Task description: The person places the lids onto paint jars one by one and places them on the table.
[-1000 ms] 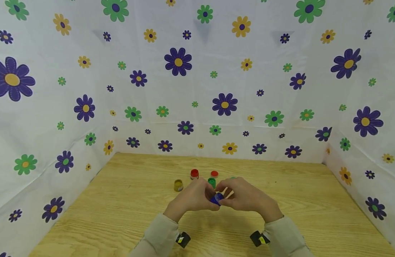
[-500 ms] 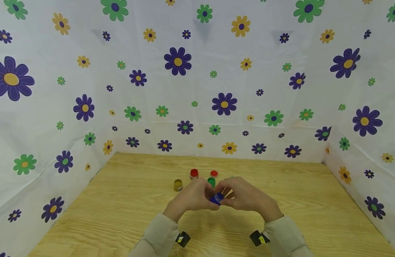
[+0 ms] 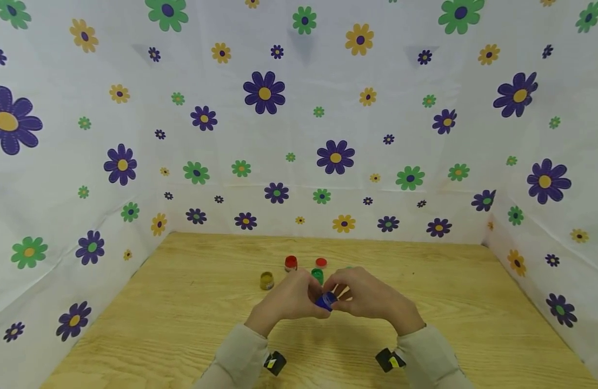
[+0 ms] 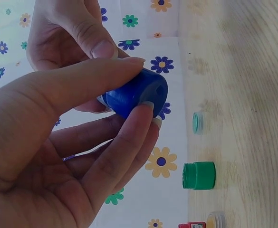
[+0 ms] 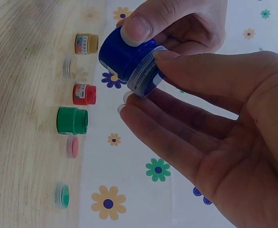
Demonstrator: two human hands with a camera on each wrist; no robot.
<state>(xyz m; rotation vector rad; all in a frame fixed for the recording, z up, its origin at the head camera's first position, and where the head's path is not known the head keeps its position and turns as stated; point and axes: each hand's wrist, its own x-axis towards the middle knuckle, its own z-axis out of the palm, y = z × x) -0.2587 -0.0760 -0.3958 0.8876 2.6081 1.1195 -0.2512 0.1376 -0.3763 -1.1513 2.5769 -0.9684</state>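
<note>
My left hand (image 3: 293,296) holds a small blue paint jar (image 4: 134,92) tilted above the table, thumb on one side and fingertips on its base and other side. On the jar's mouth sits a clear ridged lid (image 5: 146,76), pinched between the thumb and fingers of my right hand (image 3: 369,294). Both hands meet at the jar in the head view, which hides part of it. Just beyond them stand a green paint jar (image 3: 317,274), a red paint jar (image 3: 291,263) and a yellow paint jar (image 3: 267,281), all uncapped.
Loose lids lie on the wooden table (image 3: 182,324): a red lid (image 3: 320,262), a green lid (image 5: 62,195) and a yellowish lid (image 5: 70,67). A flowered white cloth (image 3: 299,129) encloses the table at the back and both sides.
The head view has shifted slightly, so everything slides a little left in it. Both hands keep their hold on the blue jar and its lid, with hardly any visible motion.
</note>
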